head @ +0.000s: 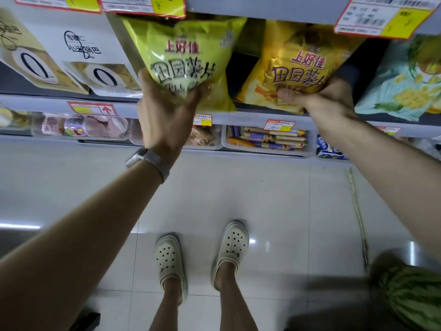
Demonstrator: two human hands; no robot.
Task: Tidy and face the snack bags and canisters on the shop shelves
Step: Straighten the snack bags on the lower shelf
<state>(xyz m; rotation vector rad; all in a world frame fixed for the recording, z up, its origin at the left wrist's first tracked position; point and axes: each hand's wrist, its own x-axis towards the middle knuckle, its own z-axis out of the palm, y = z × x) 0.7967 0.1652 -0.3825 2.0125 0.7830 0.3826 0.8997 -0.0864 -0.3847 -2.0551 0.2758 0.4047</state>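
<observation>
A yellow-green chip bag [183, 56] with red and dark lettering stands upright on the middle shelf [238, 115]. My left hand [167, 108] grips its bottom edge from below, fingers curled round it. To its right a golden-yellow chip bag [307, 60] of the same brand leans on the shelf, and my right hand [327, 99] holds its lower edge with the thumb pressed on the front. Both bags face outward. A dark gap shows between the two bags.
White and tan snack bags [95, 65] stand to the left, a pale teal bag [403, 84] to the right. Price tags hang from the shelf above [381, 17]. Clear bins of small snacks [267, 139] fill the shelf below. A watermelon [412, 295] lies on the tiled floor at right.
</observation>
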